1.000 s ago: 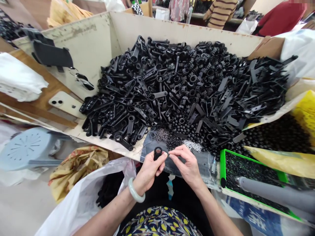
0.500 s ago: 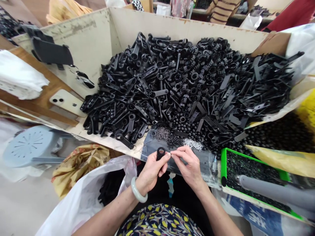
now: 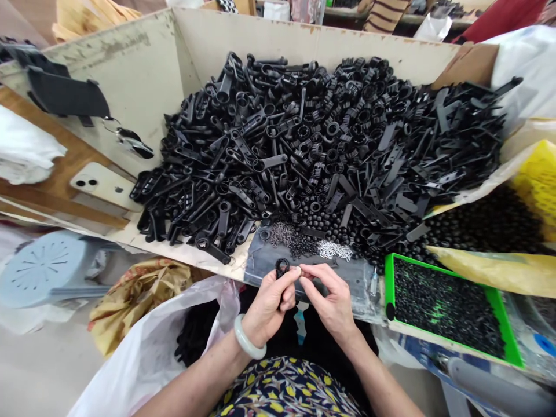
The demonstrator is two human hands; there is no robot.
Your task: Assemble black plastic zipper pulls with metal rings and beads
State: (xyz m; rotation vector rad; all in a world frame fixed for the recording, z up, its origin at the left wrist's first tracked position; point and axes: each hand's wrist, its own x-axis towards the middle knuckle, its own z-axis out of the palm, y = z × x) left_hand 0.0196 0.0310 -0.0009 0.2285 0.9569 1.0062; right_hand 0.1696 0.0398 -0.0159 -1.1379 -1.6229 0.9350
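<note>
My left hand (image 3: 271, 304) is closed around a black plastic part with a ring-shaped end (image 3: 282, 266); the ring stands up above my fingers and the rest is hidden in the grip. My right hand (image 3: 329, 298) has its thumb and forefinger pinched together at my left thumb tip. Whatever sits in that pinch is too small to make out. Just beyond my hands, on a dark mat (image 3: 260, 260), lie a heap of small silvery pins (image 3: 334, 250) and a heap of tiny dark pieces (image 3: 282, 234).
A big pile of black plastic parts (image 3: 269, 145) fills the pale-walled bin (image 3: 304, 40). At right stands a green tray (image 3: 512, 341) of small black pieces, with a grey cylinder (image 3: 495, 382) below it. A phone (image 3: 104, 185) and a blue stool (image 3: 47, 266) are at left.
The view has shifted slightly, and the grey cylinder has moved down off the green tray. Both hands stay together, the left still holding the black part and the right pinching beside it.
</note>
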